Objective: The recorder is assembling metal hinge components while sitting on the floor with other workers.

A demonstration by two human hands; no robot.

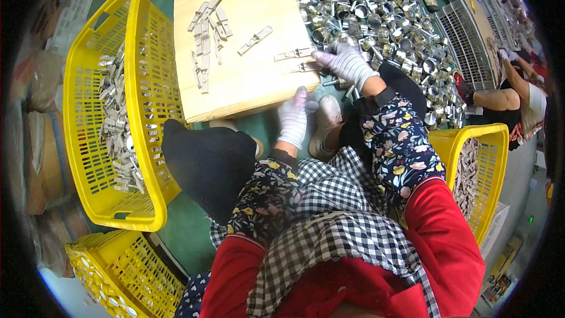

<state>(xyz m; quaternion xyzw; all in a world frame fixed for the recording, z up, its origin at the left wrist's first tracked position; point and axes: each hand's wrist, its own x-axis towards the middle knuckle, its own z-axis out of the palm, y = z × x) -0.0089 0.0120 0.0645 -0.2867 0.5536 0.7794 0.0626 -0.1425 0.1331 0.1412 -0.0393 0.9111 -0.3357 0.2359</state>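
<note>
Cardboard box, serving as work surface, flat metal clips in a cluster toward its far left, more lying loose to the right. Right hand, gloved, at the box's right edge, fingers curled onto a metal clip; whether gripped cannot be told. Left hand, gloved, at the box's near edge, fingers loosely bent, holding nothing visible. Yellow basket of clips just left of the box. Heap of metal cylinders crowding the right edge.
</note>
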